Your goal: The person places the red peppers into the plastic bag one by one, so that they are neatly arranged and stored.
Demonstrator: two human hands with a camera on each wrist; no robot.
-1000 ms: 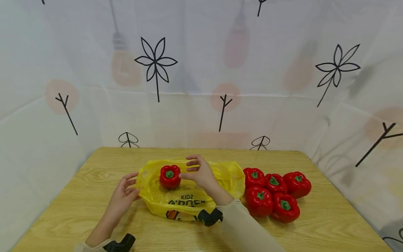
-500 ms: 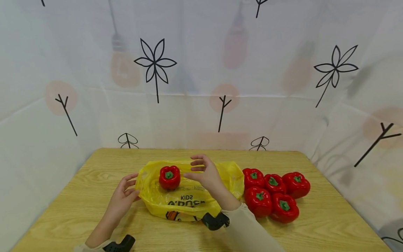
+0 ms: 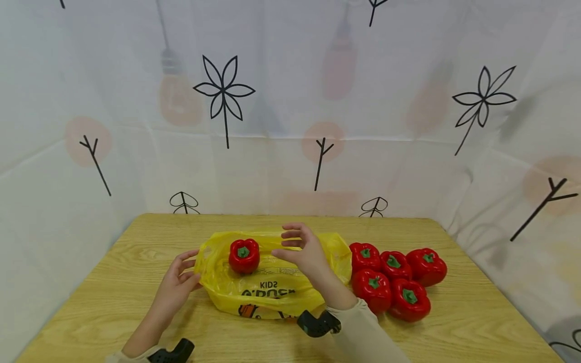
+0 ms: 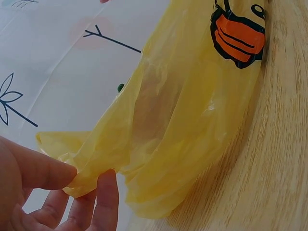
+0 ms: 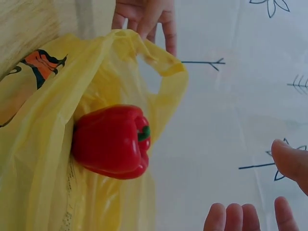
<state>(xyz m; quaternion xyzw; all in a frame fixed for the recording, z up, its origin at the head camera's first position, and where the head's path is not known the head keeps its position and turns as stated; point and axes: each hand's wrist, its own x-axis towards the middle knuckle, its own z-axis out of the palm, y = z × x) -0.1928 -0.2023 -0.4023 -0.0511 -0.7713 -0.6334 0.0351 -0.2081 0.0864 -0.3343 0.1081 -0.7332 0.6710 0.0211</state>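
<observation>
A yellow plastic bag (image 3: 272, 302) with black lettering and an orange print lies on the table, its mouth spread. In it stands a red bell pepper (image 3: 244, 256), green stem up. My left hand (image 3: 177, 282) pinches the bag's left edge; in the left wrist view the thumb (image 4: 48, 172) and fingers meet at the yellow film. My right hand (image 3: 308, 254) hovers over the bag's right half, fingers spread and holding nothing, apart from the pepper. The right wrist view shows the bell pepper (image 5: 113, 142) lying against the bag wall, clear of the right fingertips (image 5: 234, 214).
Several more red bell peppers (image 3: 372, 290) sit in a cluster on the table right of the bag, close to its edge. The wooden table (image 3: 91, 302) ends at a patterned white cloth backdrop (image 3: 272, 171).
My right hand has drawn back to the right, away from the bell pepper in the bag. The left hand stays at the bag's edge.
</observation>
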